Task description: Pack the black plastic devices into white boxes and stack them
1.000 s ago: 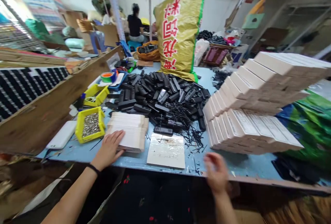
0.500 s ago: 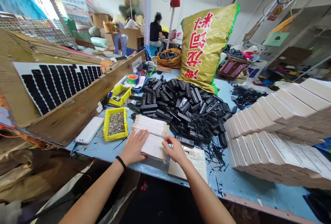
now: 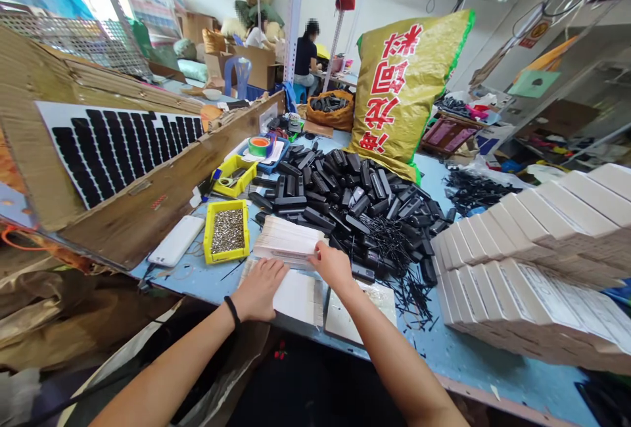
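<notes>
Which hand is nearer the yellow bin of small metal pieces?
Left: the left hand is just right of the yellow bin and closer to the wearer; the right hand is farther right, touching the far flat white stack.

A thin black band (image 3: 231, 311) rings the left wrist (image 3: 240, 302); dark clothing (image 3: 308, 384) bears a small red motif (image 3: 280, 350).

Glossy, creased plastic sack (image 3: 409, 92) at two o'clock; matt paper stacks (image 3: 296, 297) at six; smooth plastic bin (image 3: 227, 257) at eight, its metal bits (image 3: 227, 230) shiny; dull wood board (image 3: 182, 174) at nine; matt boxes (image 3: 500, 295) at four.
</notes>
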Tool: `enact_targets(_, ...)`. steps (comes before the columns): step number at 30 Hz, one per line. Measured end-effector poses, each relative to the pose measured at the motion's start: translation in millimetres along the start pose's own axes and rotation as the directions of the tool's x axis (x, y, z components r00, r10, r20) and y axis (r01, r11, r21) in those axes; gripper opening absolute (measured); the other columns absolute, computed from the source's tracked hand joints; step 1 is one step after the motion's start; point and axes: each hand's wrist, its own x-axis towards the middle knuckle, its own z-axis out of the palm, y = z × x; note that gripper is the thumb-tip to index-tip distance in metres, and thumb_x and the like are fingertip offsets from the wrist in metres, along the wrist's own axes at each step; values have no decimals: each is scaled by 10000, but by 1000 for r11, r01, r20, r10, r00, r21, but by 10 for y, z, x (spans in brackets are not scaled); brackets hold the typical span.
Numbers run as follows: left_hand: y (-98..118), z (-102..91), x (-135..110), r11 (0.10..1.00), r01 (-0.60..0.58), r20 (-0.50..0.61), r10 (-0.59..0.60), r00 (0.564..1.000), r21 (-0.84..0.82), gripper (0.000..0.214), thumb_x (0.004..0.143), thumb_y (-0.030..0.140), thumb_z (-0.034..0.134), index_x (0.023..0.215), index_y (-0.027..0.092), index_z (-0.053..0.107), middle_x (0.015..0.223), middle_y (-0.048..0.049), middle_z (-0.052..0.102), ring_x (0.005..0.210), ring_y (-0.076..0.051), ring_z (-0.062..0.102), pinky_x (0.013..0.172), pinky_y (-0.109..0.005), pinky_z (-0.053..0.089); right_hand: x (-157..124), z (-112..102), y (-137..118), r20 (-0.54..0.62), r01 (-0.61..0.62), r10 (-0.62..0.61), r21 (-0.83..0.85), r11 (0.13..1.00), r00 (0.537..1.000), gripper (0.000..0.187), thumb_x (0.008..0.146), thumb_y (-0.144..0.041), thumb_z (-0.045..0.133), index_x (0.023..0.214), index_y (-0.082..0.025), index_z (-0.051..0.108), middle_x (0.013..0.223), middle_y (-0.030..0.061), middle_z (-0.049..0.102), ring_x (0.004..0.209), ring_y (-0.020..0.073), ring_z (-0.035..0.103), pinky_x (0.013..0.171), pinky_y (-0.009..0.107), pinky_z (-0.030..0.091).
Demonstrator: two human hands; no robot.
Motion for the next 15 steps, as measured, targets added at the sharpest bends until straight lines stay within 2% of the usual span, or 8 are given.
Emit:
enact_targets(4, 6, 173, -270, 1000, -13, -137, 11, 991, -14, 787, 565, 242, 589, 1328, 149, 419, 1246, -162, 528, 1176, -351, 442, 1046, -503, 239, 40, -89, 31, 38, -69, 64, 141, 988, 997, 232, 836, -427, 595, 802, -197, 609, 795, 61, 685, 761, 203, 634, 688, 285, 434)
enact_targets(6, -8, 333, -416, 1000, -10, -272, 12, 962, 10, 762, 608, 223, 560, 1353, 167, 405, 1247, -154, 542, 1187, -342, 451, 1049, -498, 234, 16, -84, 79, 228, -134, 60, 327, 935, 972, 375, 840, -537, 549, 732, -183, 613, 757, 61, 678, 701, 178, 623, 647, 269, 452)
enact_targets(7, -19, 414, -468, 1000, 1, -338, 10, 941, 30, 745, 629, 221, 545, 1359, 178, 405, 1232, -148, 555, 1181, -335, 463, 1047, -494, 238, 5, -66, 93, 362, -181, 21, 416, 891, 932, 438, 839, -585, 520, 727, -175, 622, 756, 65, 677, 674, 168, 617, 618, 263, 462)
enact_targets(9, -45, 557, -512, 997, 28, -445, 8, 896, 75, 707, 663, 233, 522, 1362, 198, 415, 1190, -135, 581, 1152, -322, 493, 1038, -483, 251, -2, -4, 90, 611, -310, -99, 526, 792, 785, 512, 828, -642, 490, 782, -161, 657, 789, 70, 680, 648, 158, 612, 562, 257, 476)
enact_targets(12, -85, 703, -470, 990, 44, -535, 35, 844, 135, 679, 691, 248, 513, 1364, 216, 425, 1155, -121, 600, 1113, -309, 522, 1026, -470, 266, 1, 104, 17, 798, -515, -197, 534, 671, 570, 493, 793, -630, 550, 908, -170, 685, 831, 54, 689, 659, 151, 619, 550, 254, 488)
enact_targets(13, -96, 734, -451, 988, 39, -557, 52, 829, 151, 675, 701, 246, 514, 1369, 221, 419, 1150, -119, 603, 1110, -305, 525, 1024, -466, 272, -3, 128, -15, 817, -550, -210, 528, 647, 537, 472, 777, -610, 582, 924, -174, 688, 822, 46, 692, 660, 149, 622, 561, 254, 492)
enact_targets(14, -102, 758, -439, 986, 32, -581, 71, 811, 164, 664, 715, 244, 518, 1370, 226, 413, 1142, -117, 608, 1106, -300, 529, 1021, -464, 280, -12, 139, -46, 815, -550, -217, 534, 642, 538, 448, 758, -586, 616, 921, -176, 693, 800, 36, 694, 657, 150, 624, 575, 257, 496)
enact_targets(15, -104, 776, -439, 984, 32, -604, 81, 793, 175, 645, 732, 239, 523, 1367, 237, 409, 1131, -113, 615, 1102, -294, 533, 1018, -464, 289, -27, 136, -75, 764, -497, -212, 576, 649, 609, 425, 733, -564, 649, 898, -177, 702, 763, 28, 692, 646, 152, 624, 584, 260, 501)
